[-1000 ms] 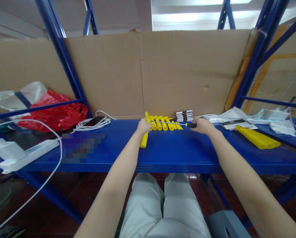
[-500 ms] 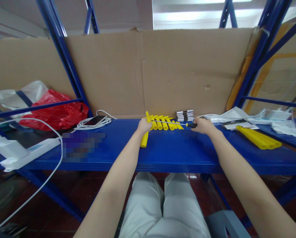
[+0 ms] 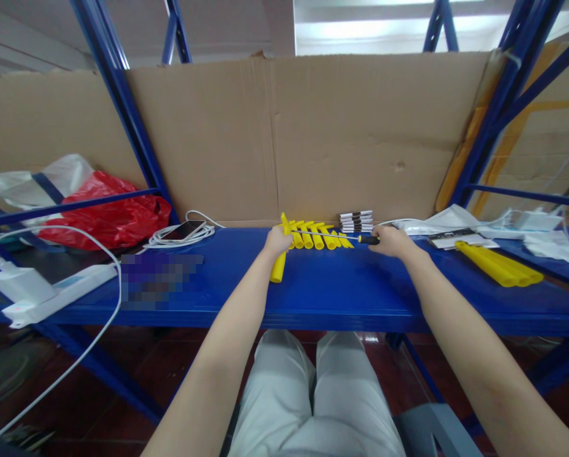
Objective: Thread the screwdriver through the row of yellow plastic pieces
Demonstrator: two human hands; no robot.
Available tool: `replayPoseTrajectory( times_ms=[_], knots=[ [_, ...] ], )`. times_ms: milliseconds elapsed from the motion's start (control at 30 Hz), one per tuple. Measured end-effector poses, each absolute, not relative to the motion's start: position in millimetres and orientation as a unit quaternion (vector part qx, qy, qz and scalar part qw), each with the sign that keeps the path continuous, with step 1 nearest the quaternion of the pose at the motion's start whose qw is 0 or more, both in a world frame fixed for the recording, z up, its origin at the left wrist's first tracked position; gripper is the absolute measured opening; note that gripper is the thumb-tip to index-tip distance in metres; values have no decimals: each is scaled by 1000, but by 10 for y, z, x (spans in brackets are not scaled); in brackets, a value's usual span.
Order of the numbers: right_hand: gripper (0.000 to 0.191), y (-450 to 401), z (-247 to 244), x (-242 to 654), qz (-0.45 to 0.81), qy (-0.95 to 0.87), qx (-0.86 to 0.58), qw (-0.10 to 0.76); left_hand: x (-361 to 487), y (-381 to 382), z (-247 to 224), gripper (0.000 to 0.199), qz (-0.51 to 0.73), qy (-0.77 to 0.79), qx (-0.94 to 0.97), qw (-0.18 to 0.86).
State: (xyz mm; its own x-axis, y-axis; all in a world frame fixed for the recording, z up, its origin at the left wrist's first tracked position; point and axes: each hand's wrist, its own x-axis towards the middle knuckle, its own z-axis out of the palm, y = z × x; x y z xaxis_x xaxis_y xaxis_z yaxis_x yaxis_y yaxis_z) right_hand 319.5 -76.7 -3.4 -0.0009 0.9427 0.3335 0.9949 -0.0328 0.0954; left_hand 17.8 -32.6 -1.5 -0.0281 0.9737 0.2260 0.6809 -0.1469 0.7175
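My left hand (image 3: 278, 242) is closed around a yellow tapered tube (image 3: 277, 270), which stands tilted over the blue shelf top (image 3: 341, 285). In my right hand (image 3: 392, 242) is the black and yellow handle of a screwdriver (image 3: 369, 240). Its long metal shaft runs leftward to the tube, and its tip is hidden at my left hand. Behind the shaft lies a row of several yellow tubes (image 3: 318, 242), partly overlapped by it. Just past them is a stack of small white and black packets (image 3: 355, 221).
Three more yellow tubes (image 3: 501, 265) lie at the right beside a printed packet (image 3: 458, 238). A phone (image 3: 185, 230) with a coiled white cable, a power strip (image 3: 70, 289) and a red plastic bag (image 3: 108, 212) occupy the left. Cardboard (image 3: 336, 133) walls the back.
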Motion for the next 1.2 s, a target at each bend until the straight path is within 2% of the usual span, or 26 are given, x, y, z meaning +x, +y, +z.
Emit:
replayPoseTrajectory(
  times_ms=[200,433,567,867,1067,1200],
  knots=[
    [35,-756,-47,3198,-148,-688,-705,82,177,-333,-16,27,354,618,672,203],
    [27,-729,-42,3213,-125,-703,-695,78,175,-331,-21,24,356,620,671,199],
    [22,-730,-50,3228,-152,-709,-682,96,179,-344,-20,22,361,620,669,197],
    [33,-722,-64,3225,-153,-688,-701,109,183,-342,-21,23,365,619,667,199],
    [28,-728,-45,3210,-143,-701,-694,77,183,-336,-20,25,361,621,666,200],
    [25,-750,-32,3187,-167,-697,-692,90,185,-331,-29,25,365,619,666,202]
  ],
)
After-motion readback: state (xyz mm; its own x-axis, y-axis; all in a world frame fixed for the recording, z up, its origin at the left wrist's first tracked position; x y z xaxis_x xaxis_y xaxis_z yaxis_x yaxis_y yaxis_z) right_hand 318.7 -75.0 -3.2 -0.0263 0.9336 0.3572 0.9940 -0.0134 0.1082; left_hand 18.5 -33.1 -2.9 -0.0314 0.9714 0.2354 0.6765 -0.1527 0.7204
